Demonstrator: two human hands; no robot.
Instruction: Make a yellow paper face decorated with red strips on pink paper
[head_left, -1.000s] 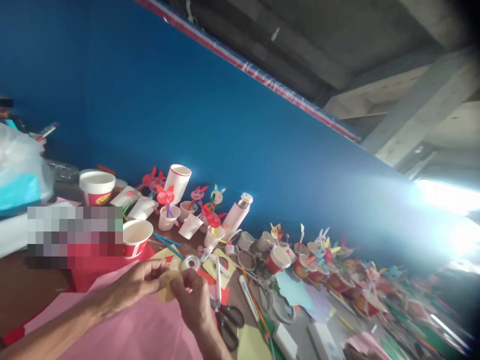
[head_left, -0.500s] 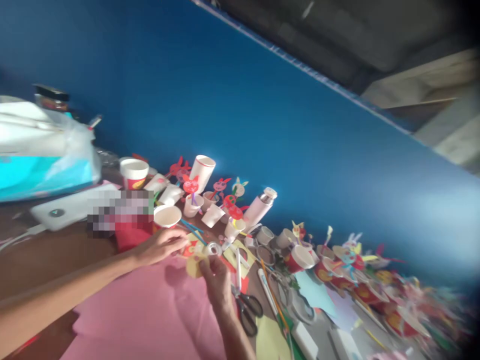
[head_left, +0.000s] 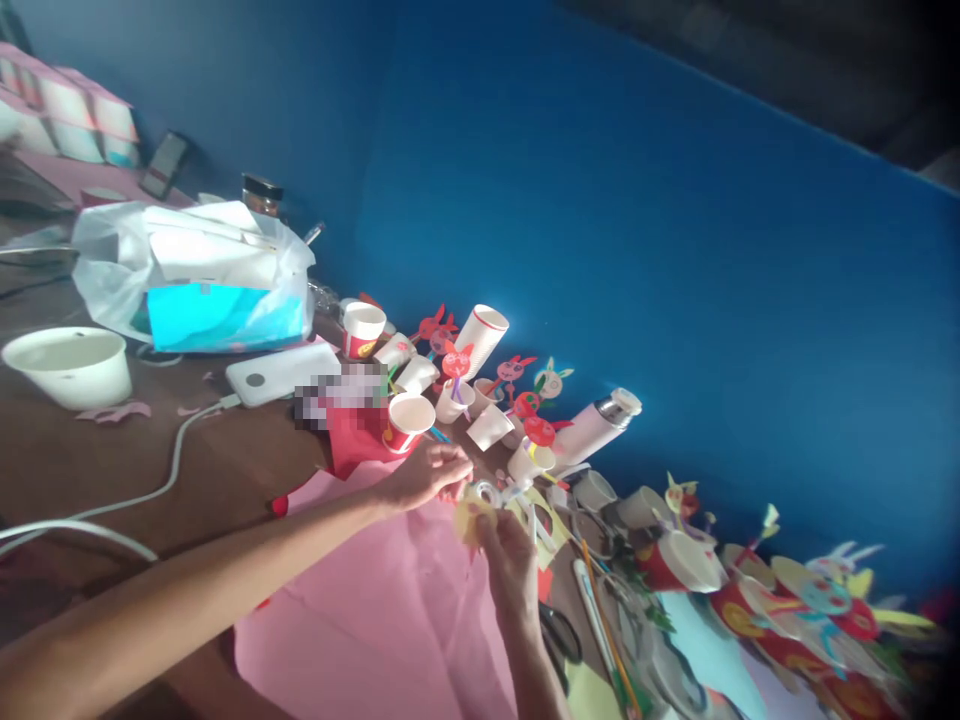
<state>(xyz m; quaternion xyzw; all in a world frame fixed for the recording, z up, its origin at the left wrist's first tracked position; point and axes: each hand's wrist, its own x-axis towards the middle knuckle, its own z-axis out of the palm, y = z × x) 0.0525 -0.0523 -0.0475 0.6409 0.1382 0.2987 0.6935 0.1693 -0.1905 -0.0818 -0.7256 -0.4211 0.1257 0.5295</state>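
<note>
My right hand pinches a yellow paper cutout between thumb and fingers, above the sheet of pink paper. Just left of it, my left hand has its fingers drawn together at the tips; what they hold, if anything, I cannot make out. A clear roll of tape lies right beyond both hands. Black-handled scissors lie to the right of my right wrist, partly covered by it. A red and white paper cup stands behind my left hand.
Small cups with paper animal faces on sticks, such as a red one, line the blue wall. A flask leans among them. At left are a plastic bag, a white bowl and a power bank with its cable.
The view has swung left, bringing the white bowl and more of the bag into sight. My hands stay close together, the right one still on the yellow cutout.
</note>
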